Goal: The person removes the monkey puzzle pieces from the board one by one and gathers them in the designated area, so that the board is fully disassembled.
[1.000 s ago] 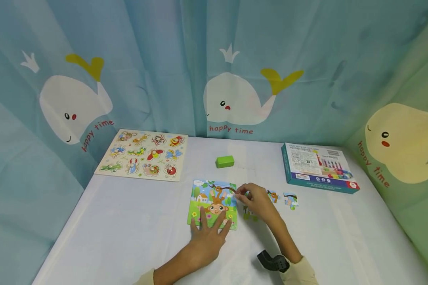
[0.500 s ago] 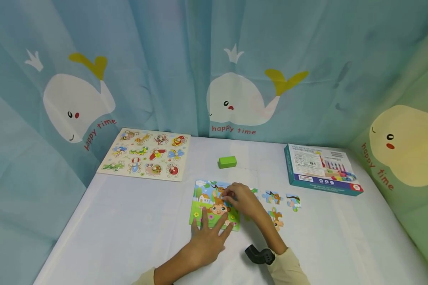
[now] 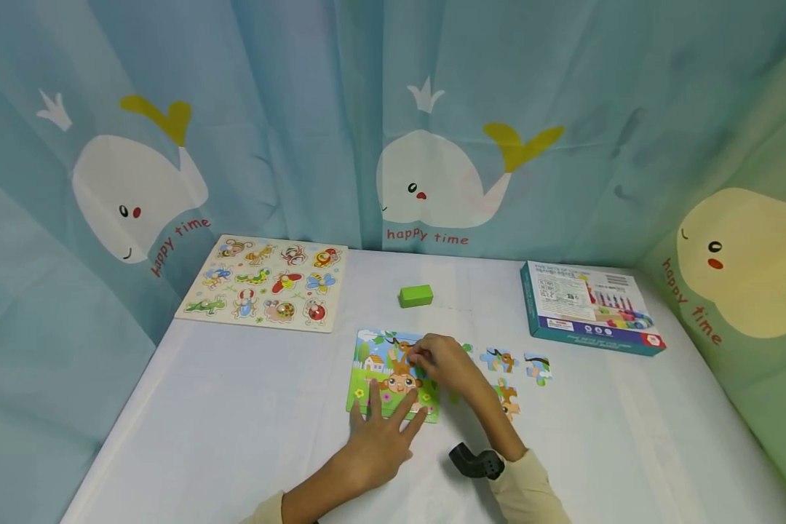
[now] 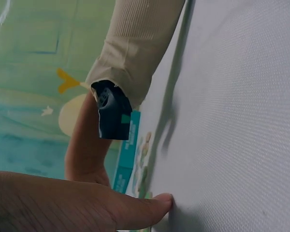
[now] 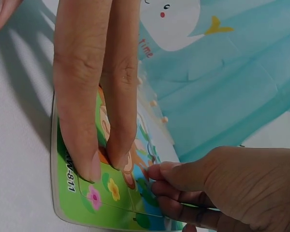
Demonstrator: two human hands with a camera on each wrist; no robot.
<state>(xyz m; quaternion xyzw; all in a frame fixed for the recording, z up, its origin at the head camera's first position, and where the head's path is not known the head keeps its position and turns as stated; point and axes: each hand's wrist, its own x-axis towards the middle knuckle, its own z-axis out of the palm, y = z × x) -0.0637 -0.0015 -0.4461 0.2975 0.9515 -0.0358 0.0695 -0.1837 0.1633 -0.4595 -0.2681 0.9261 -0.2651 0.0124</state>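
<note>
A jigsaw puzzle board [image 3: 360, 380] with a monkey picture lies flat mid-table. My left hand [image 3: 381, 445] rests on its lower edge with fingers spread; in the right wrist view two of its straight fingers [image 5: 82, 96] press on the green part near a pink flower. Over the board's right side, my right hand [image 3: 450, 364] bends thumb and fingers together, pinching a puzzle piece down at the picture. That piece is mostly hidden by the fingertips [image 5: 159, 170]. Beside the right hand lie loose puzzle pieces [image 3: 500, 361], others partly covered by the right forearm.
An insect peg puzzle [image 3: 262, 284] lies at the back left. A green block [image 3: 415, 296] stands behind the board. At the back right is a flat printed box [image 3: 589, 309]. A whale-print curtain [image 3: 288, 145] hangs round the table. A black camera [image 3: 477, 462] sits on the right wrist.
My right hand has moved left from the board's right edge onto the picture, then stayed nearly still. A loose piece beside the forearm came into sight. The left hand keeps its place.
</note>
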